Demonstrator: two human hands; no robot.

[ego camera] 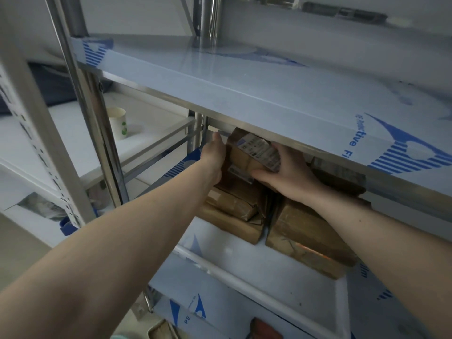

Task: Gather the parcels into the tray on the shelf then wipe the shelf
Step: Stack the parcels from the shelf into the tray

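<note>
A brown paper parcel with a white label is held between both hands above a pile, just under the upper shelf's edge. My left hand presses flat against its left side. My right hand grips its right side, thumb curled under the front. Below lie more brown parcels: a stack on the left and a big one on the right. They sit in a white tray on the middle shelf. More parcels lie behind my right hand, partly hidden.
The upper shelf, covered in blue protective film, overhangs the tray closely. Steel posts stand at the left. A paper cup sits on a white table beyond them. Another shelf with brown items lies below.
</note>
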